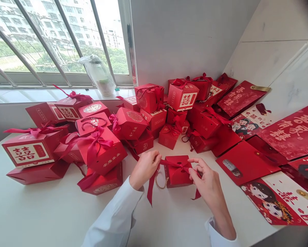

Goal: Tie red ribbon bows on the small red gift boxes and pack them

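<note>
A small red gift box [179, 179] rests on the white table, with a dark red ribbon [179, 165] crossing its top in a knot. My left hand [145, 168] is closed on the ribbon to the left of the box, and a ribbon tail hangs below it. At the box's right side my right hand [204, 176] pinches the ribbon between thumb and fingers, and another tail hangs near the box's lower right corner. A twisted cord handle [161, 182] loops out at the box's left.
Stacked red boxes with ribbons [102, 151] fill the table's left and back. Red envelopes and printed cards [248, 161] spread over the right side. A bagged cup [103, 80] stands on the sill by the barred window.
</note>
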The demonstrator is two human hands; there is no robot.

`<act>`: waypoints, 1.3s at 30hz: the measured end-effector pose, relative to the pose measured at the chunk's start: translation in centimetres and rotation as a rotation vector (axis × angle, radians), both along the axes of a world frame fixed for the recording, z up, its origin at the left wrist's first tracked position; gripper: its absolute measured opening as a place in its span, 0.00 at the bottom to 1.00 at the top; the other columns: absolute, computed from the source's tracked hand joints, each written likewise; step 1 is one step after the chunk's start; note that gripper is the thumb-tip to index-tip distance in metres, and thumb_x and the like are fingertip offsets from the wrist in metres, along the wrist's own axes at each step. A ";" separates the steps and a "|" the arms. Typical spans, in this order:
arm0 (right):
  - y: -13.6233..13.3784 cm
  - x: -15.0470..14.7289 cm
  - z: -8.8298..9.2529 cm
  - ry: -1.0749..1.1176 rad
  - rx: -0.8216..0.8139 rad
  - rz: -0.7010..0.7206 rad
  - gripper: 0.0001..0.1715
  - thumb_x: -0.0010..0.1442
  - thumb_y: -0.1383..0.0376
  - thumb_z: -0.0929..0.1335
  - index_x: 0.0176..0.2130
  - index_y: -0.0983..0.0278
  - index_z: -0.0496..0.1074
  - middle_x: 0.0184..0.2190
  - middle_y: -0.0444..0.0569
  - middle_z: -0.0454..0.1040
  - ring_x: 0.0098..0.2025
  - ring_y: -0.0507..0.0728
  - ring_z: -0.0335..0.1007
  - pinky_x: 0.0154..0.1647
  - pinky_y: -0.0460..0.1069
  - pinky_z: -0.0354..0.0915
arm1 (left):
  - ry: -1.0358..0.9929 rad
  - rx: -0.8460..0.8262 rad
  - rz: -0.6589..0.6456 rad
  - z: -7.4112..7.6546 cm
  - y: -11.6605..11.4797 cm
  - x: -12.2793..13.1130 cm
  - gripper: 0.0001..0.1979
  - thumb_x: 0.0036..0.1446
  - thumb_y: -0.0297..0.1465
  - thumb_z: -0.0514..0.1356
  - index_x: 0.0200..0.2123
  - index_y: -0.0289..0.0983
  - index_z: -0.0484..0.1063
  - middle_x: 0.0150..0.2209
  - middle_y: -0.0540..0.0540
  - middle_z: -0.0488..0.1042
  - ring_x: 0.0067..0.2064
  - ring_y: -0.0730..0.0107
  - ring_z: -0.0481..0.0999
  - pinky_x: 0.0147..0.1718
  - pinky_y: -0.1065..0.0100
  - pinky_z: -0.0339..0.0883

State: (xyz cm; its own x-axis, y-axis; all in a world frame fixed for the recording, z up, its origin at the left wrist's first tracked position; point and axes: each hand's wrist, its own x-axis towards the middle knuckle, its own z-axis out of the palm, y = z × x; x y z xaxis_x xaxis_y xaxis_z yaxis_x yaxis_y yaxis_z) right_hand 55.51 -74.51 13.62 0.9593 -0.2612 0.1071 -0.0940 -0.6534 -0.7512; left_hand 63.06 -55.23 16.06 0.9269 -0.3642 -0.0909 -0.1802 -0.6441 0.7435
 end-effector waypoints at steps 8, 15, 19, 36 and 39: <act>0.4 -0.2 -0.3 0.015 -0.135 -0.052 0.13 0.55 0.62 0.59 0.40 0.59 0.68 0.16 0.37 0.57 0.17 0.51 0.52 0.22 0.45 0.53 | -0.031 0.082 0.019 -0.3 0.5 0.7 0.15 0.60 0.32 0.44 0.21 0.39 0.50 0.14 0.54 0.61 0.18 0.75 0.62 0.24 0.71 0.49; 0.1 -0.4 -0.3 0.032 -0.122 -0.011 0.12 0.56 0.62 0.60 0.40 0.59 0.68 0.16 0.38 0.63 0.15 0.51 0.52 0.21 0.45 0.54 | -0.036 0.136 -0.118 -0.2 1.9 1.7 0.20 0.60 0.38 0.46 0.18 0.37 0.48 0.16 0.55 0.53 0.21 0.78 0.51 0.23 0.69 0.43; 0.0 -0.5 -0.3 0.051 -0.099 0.009 0.13 0.58 0.59 0.60 0.41 0.59 0.67 0.17 0.38 0.65 0.16 0.51 0.53 0.22 0.46 0.55 | 0.098 0.005 -0.191 0.1 1.6 1.2 0.23 0.62 0.44 0.43 0.21 0.36 0.60 0.18 0.52 0.64 0.21 0.76 0.62 0.25 0.72 0.52; 1.1 -0.2 0.1 0.034 -0.110 -0.018 0.13 0.58 0.60 0.61 0.42 0.59 0.67 0.19 0.39 0.67 0.19 0.52 0.60 0.23 0.45 0.55 | 0.079 -0.094 -0.200 -0.4 -1.0 0.0 0.14 0.54 0.38 0.54 0.23 0.35 0.67 0.19 0.52 0.67 0.23 0.75 0.64 0.22 0.74 0.54; 1.2 -0.3 0.3 -0.005 -0.058 -0.007 0.14 0.57 0.61 0.61 0.43 0.60 0.67 0.17 0.38 0.64 0.17 0.52 0.55 0.23 0.45 0.56 | 0.074 -0.117 -0.219 0.0 -0.4 -0.1 0.14 0.54 0.39 0.55 0.23 0.35 0.67 0.19 0.53 0.67 0.23 0.76 0.63 0.23 0.74 0.54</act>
